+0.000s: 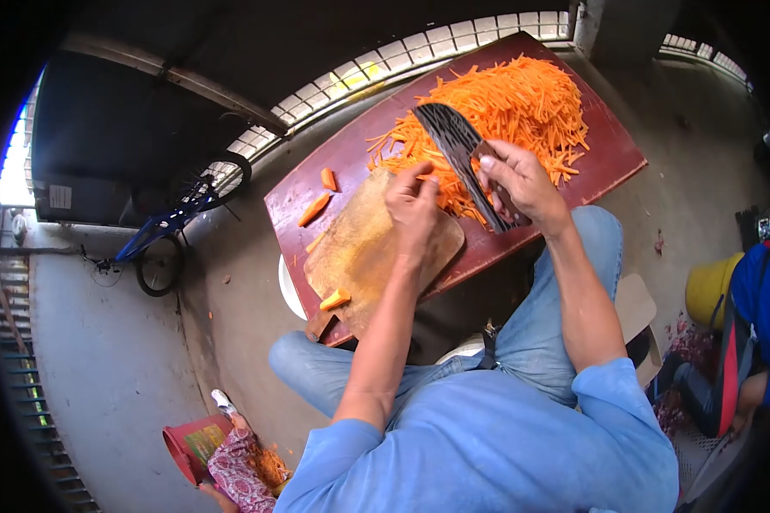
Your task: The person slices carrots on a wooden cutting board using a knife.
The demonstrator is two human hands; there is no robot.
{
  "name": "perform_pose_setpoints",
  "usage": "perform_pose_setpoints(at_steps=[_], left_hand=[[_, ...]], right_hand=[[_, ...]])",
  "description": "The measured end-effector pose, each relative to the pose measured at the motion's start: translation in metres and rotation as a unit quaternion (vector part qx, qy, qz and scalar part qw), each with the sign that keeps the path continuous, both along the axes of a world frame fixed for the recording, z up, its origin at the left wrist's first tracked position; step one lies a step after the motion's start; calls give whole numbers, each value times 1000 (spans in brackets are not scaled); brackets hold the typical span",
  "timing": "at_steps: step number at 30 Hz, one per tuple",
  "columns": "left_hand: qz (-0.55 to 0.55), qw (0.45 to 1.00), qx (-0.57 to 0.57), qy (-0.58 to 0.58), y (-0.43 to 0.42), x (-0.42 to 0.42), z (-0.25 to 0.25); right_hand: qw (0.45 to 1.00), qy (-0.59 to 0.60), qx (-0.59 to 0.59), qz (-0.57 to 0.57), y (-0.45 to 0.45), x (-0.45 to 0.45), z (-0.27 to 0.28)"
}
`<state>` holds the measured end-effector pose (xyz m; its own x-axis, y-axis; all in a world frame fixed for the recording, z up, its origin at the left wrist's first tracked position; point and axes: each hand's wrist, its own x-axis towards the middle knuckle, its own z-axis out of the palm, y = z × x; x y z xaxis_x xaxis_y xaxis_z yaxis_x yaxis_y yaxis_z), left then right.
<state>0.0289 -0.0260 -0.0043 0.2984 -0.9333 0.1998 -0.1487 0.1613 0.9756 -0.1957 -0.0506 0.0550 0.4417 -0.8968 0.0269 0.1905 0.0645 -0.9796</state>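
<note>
My right hand (pixel 522 184) is closed around a wide dark knife (pixel 455 145), its blade raised over the near side of a large heap of shredded carrot (pixel 522 107). Beside the blade, my left hand (pixel 413 203) has its fingers curled at the heap's edge, above the top of a worn wooden board (pixel 351 248); what they hold, if anything, is too small to make out. One carrot piece (pixel 335 299) lies on the board's lower left. Two more, a longer piece (pixel 315 209) and a short piece (pixel 328 179), rest on the red table (pixel 287 192) left of the board.
A blue bicycle (pixel 158 231) leans at the left. People sit at the lower left and far right, near a red bucket (pixel 188 449) and a yellow bucket (pixel 710 291). A white container's rim (pixel 288 291) shows beside the table's left edge.
</note>
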Motion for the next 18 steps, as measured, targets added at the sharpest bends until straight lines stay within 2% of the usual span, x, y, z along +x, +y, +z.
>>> perform_pose_setpoints(at_steps=[4,8,9,12,14,15,16,17,18], left_hand=[[-2,996,-26,-87,2,22,9],[-53,945,-57,-318,10,36,13],[-58,957,-35,-283,16,34,16],[-55,996,20,-68,27,27,18],[-40,994,51,83,28,19,28],[-32,985,64,158,27,15,36],[-13,986,38,162,25,12,40],[5,986,12,165,21,8,43],[21,986,-13,167,16,7,46]], right_hand=[[999,2,-26,-22,-3,0,2],[1000,15,-6,13,-1,3,1],[1000,13,-1,17,0,5,2],[1000,-12,11,26,4,9,4],[999,-20,-15,36,2,12,-1],[998,28,-39,38,4,13,0],[988,53,-142,-1,5,20,-4],[950,123,-281,-64,8,27,-9],[882,188,-412,-127,13,31,-10]])
